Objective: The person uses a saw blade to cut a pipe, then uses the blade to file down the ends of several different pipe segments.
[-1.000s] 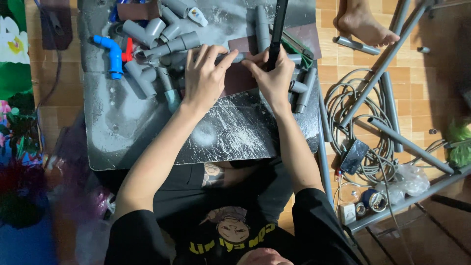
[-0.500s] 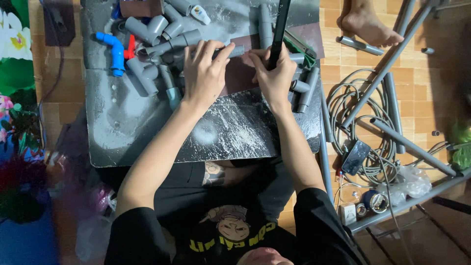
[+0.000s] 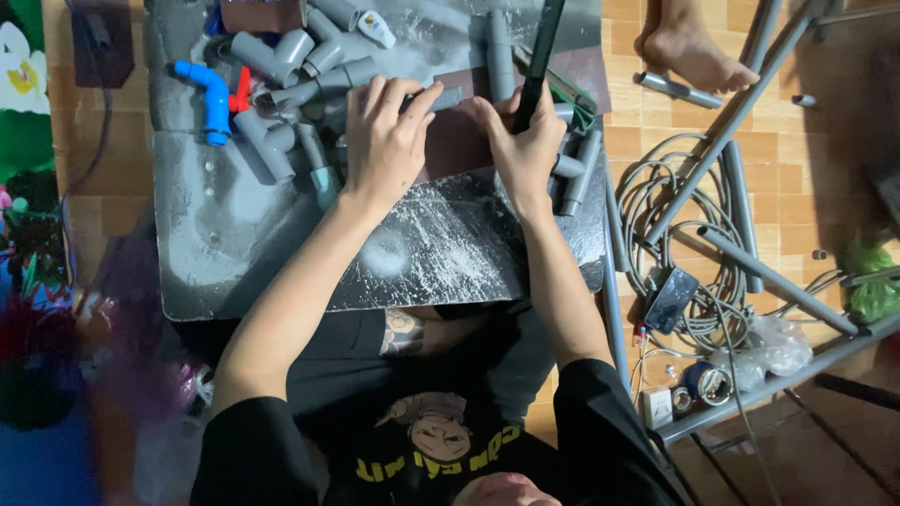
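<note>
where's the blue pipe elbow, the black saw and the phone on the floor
blue pipe elbow (image 3: 208, 96), head view, on its bend
black saw (image 3: 537, 61), head view, on the dark bar above the right hand
phone (image 3: 669, 300), head view, on its dark screen

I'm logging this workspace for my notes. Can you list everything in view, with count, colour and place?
Work board: one, dark grey, dusty, on the floor.
Pipe fittings: many, grey, piled at the board's far side.
Blue elbow: one, blue, far left of the board.
Black tool: one, long, gripped upright.
Cable coil: one, grey, on the tiles beside the board.
Phone: one, dark, by the cable.
Bare foot: one, another person's.
Left hand: pressing a grey pipe.
Right hand: holding the black tool.
</note>
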